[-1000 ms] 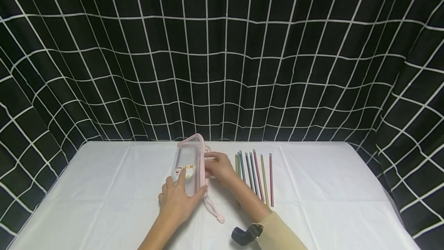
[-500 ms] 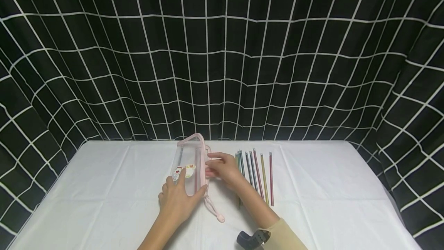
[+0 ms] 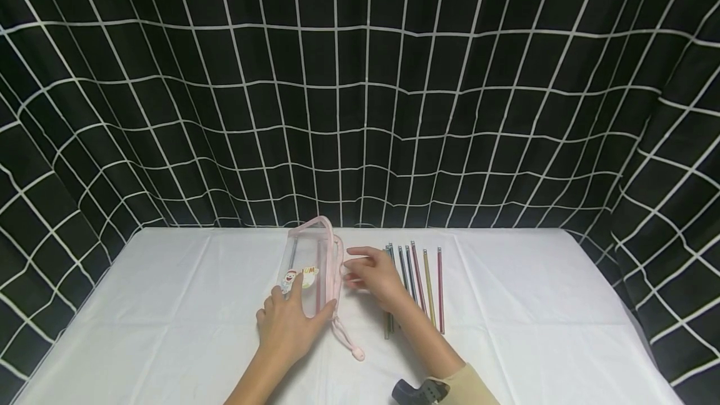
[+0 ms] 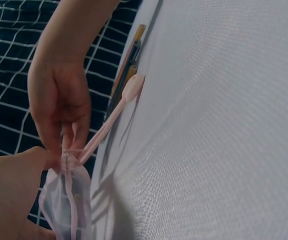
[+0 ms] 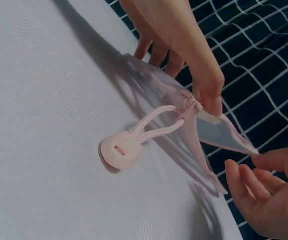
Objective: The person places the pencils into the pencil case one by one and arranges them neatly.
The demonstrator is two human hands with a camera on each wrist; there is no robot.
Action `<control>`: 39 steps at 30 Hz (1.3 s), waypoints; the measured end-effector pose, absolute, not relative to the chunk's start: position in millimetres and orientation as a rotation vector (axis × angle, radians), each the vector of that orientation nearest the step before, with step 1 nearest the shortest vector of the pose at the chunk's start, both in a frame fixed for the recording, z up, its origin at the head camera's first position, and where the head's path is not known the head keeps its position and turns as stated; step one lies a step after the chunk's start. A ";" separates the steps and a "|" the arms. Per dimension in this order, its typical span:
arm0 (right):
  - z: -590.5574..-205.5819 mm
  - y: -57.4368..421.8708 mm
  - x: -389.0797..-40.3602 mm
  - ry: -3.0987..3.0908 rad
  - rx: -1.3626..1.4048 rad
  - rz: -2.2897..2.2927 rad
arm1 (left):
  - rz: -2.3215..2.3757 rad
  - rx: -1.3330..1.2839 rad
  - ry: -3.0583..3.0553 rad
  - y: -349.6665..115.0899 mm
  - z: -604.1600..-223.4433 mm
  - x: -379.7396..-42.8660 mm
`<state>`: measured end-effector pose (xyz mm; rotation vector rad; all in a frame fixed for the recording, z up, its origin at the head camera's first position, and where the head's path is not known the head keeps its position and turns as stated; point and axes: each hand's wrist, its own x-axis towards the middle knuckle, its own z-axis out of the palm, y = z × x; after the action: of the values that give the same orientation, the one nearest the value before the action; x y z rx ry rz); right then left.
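Note:
A see-through pencil case [image 3: 306, 249] with pink trim and a cartoon print lies at the middle of the table, its opening facing right. Through its side a slim dark stick shows. My left hand [image 3: 287, 330] grips the case at its near end; in the right wrist view the thumb and fingers of that left hand [image 5: 183, 40] lie on opposite sides of it. Just right of the open edge is my right hand [image 3: 379, 277], fingers loosely bent and holding nothing; in the right wrist view its fingertips [image 5: 231, 167] come right by the rim.
Several pencils [image 3: 417, 267] in green, blue, red and yellow lie side by side right of the case, partly under the right forearm. A pink cord with a toggle [image 5: 121, 150] trails from the case. Behind the white table [image 3: 169, 292] hangs a black grid curtain [image 3: 349, 111].
My right hand has drawn back to the right, out of the case's opening, and its fingers have come away from it. The left hand and the case have stayed put.

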<state>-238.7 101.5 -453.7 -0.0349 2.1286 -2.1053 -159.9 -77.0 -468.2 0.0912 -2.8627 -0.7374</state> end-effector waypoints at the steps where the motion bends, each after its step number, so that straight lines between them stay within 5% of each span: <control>1: -454.1 103.3 -238.6 2.141 -0.034 -2.108 | -0.740 0.090 -2.858 -76.4 -467.9 -160.0; 39: -449.1 147.6 -230.0 2.758 -0.002 -1.703 | -0.810 0.087 -2.840 -77.4 -467.2 -160.2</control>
<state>-230.0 147.6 -449.1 -0.0022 2.7579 -1.7033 -160.2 -77.4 -467.2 0.0869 -2.8399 -0.8105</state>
